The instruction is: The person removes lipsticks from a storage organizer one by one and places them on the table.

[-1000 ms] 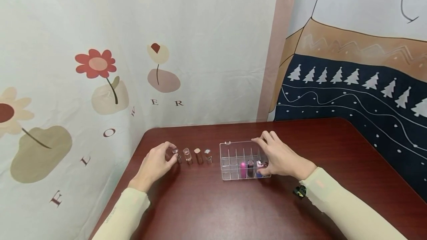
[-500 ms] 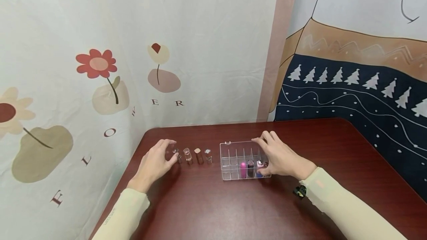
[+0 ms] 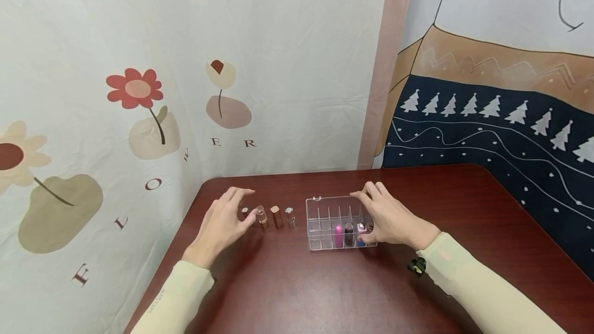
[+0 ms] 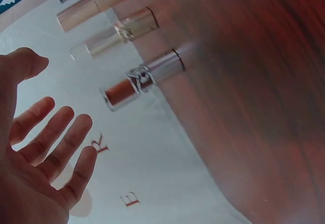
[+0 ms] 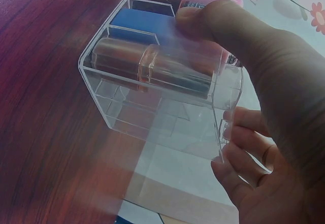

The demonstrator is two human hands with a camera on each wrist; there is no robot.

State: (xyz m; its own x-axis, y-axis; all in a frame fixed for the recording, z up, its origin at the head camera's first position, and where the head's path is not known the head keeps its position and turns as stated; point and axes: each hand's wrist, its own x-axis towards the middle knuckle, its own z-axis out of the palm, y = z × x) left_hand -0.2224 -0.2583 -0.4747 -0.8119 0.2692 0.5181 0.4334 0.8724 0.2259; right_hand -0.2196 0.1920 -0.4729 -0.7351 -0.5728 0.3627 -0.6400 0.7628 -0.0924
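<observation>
My left hand (image 3: 223, 226) hovers by a row of several upright lipsticks, its thumb and fingers spread with nothing between them. Its thumb tip overlaps a clear-capped lipstick (image 3: 263, 219) in the head view. The leftmost lipstick (image 4: 142, 79) has an orange-brown bullet and a silver band. To the right, my right hand (image 3: 394, 215) grips the right end of a clear divided organizer (image 3: 325, 198), thumb on the front and fingers behind. Its front row holds a pink tube (image 3: 339, 236), a dark tube (image 3: 349, 236), a blue one (image 5: 144, 26) and a brownish-gold lipstick (image 5: 122, 56).
A brown lipstick (image 3: 276, 217) and a silver-topped lipstick (image 3: 290, 217) stand between the left hand and the organizer. All sit on a dark red wooden table (image 3: 297, 287). Patterned cloth (image 3: 297, 66) hangs behind the table's back edge.
My left hand has spread wider and shifted right and slightly up, from the leftmost lipstick towards the second. My right hand and the organizer have stayed in place.
</observation>
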